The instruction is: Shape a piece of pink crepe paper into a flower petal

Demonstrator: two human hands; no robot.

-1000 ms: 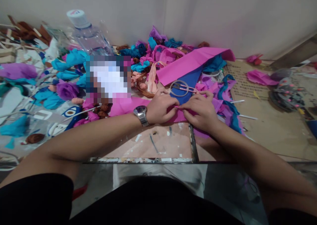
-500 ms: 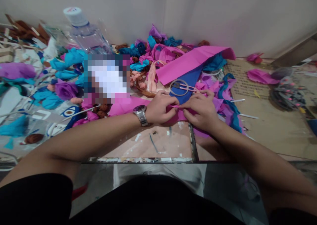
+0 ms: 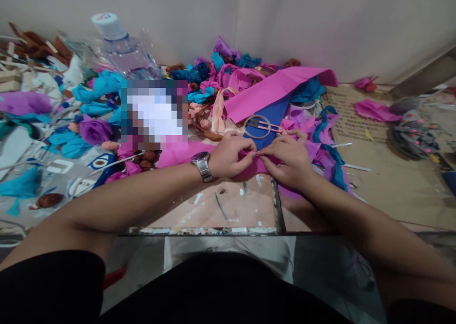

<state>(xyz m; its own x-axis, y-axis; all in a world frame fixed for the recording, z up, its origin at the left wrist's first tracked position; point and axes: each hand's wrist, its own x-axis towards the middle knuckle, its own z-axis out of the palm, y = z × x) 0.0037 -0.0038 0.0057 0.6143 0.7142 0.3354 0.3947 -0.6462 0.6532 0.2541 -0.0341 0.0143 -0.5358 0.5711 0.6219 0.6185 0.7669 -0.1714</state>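
My left hand (image 3: 232, 157), with a watch on its wrist, pinches a piece of pink crepe paper (image 3: 253, 166) between thumb and forefinger. From the other side my right hand (image 3: 289, 160) pinches the same paper, the fingertips of both hands almost meeting. The paper's far edge is partly hidden by my fingers. Just beyond the hands, a grey ring (image 3: 257, 137) with a slim tool across it lies on a dark blue sheet (image 3: 273, 109). A larger folded pink crepe sheet (image 3: 265, 96) lies behind them.
A clear bottle with a white cap (image 3: 109, 25) stands at the back left. Blue, purple and brown crepe flowers and scraps surround it. Cardboard (image 3: 377, 172) covers the right side, carrying a dark bundle with pink bits (image 3: 409, 136). A blurred-out patch hides something left of centre.
The fingertips of both hands have shifted slightly closer together on the pink crepe paper. Everything else stays where it was.
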